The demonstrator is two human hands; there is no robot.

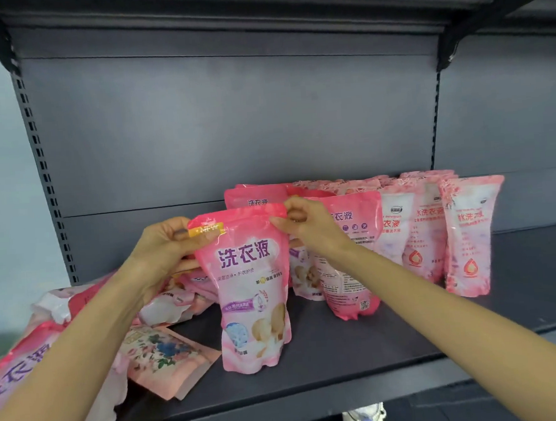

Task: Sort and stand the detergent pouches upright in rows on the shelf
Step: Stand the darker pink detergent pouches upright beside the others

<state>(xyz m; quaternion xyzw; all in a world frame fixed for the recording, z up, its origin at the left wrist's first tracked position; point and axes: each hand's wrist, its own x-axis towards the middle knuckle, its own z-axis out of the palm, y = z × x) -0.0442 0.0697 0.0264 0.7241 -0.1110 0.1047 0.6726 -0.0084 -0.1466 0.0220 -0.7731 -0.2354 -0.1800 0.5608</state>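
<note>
Fingers (203,240) of left hand (168,246) and right hand (310,223) pinch the top corners of a pouch (252,293) standing on the shelf (409,348), rows (433,220) at 2 o'clock, a heap (65,321) at 9; soft, bottom-heavy, likely slippery, so the stiff top seam seems the best hold

Reaching up from both lower frame corners on bare, extended forearms; pinching pouch (252,293) top at centre-left with left hand (165,246), at centre with right hand (307,224).
</note>
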